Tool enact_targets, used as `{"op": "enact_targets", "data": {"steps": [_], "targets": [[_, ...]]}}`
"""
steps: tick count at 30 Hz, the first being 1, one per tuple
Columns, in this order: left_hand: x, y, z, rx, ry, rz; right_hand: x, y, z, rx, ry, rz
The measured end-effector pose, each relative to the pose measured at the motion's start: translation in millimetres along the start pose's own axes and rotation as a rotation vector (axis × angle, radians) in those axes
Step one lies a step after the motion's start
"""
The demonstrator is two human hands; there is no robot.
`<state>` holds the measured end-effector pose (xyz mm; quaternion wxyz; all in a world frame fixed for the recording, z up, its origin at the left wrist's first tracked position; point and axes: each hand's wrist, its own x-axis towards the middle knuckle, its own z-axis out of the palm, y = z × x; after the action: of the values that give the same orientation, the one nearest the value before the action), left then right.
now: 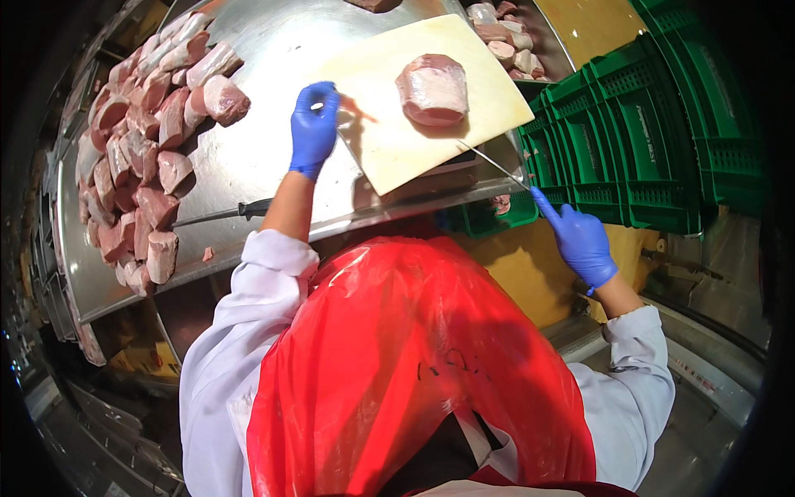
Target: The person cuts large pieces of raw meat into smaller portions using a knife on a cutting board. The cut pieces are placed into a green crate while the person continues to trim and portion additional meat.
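Note:
A trimmed block of raw meat (433, 89) rests on the white cutting board (385, 157), with a pale layer across its top. To its left, at the board's edge, my left hand (315, 128) in a blue glove is closed, thumb and fingers curled into a ring. A small bright spot shows in that ring; I cannot tell whether it is something held or the table behind. My right hand (581, 244), also gloved in blue, grips a knife (495, 163), index finger stretched along it. The thin blade points up-left, its tip near the board's lower right edge.
Many cut meat pieces (141, 157) are heaped on the left of the steel table (273, 50). A dark-handled slim tool (248, 209) lies by my left forearm. Stacked green crates (621, 141) stand at right. More meat (509, 41) fills a container beyond the board.

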<state>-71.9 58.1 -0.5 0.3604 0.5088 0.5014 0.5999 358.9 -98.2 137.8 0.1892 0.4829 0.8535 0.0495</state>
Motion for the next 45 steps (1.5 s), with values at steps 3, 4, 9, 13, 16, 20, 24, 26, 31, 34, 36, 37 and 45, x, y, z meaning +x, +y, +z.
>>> {"op": "enact_targets", "data": {"steps": [3, 4, 9, 13, 16, 20, 24, 26, 31, 34, 36, 37, 45], "targets": [[26, 62, 18, -0.454, 0.116, 0.013, -32, 16, 34, 0.319, 0.191, 0.136], [34, 87, 33, -0.494, 0.151, 0.058, -36, 15, 37, 0.455, 0.224, 0.203], [43, 150, 162, -0.367, -0.335, 0.209, -42, 9, 79, 0.822, 0.372, 0.419], [37, 103, 187, 0.114, -0.37, 0.372, -44, -7, 109, 1.192, 0.473, 0.574], [66, 21, 114, 0.096, -0.205, 0.083, -38, -22, 135, 1.418, 0.528, 0.7], [51, -15, 63, 0.031, -0.062, -0.246, 2, -25, 154, 1.762, 0.621, 0.599], [45, -32, 71, -0.045, -0.041, -0.281, 53, -27, 126, 1.978, 0.647, 0.45], [49, -37, 85, -0.073, -0.047, -0.267, 80, -31, 113, 2.108, 0.654, 0.359], [58, -61, 90, 0.175, 0.056, -0.208, 147, -39, 76, 2.262, 0.675, 0.198], [39, -21, 129, 0.604, -0.145, -0.338, 190, -32, 73, 2.348, 0.674, 0.171], [31, -48, 124, 0.524, -0.097, -0.152, 216, -40, 65, 2.456, 0.634, 0.091], [30, -62, 122, 0.315, -0.043, -0.183, 223, -43, 62, 2.46, 0.644, 0.088], [4, 31, 160, -0.562, -0.275, -0.657, 186, -44, 29, 2.472, 0.681, 0.082]]}}
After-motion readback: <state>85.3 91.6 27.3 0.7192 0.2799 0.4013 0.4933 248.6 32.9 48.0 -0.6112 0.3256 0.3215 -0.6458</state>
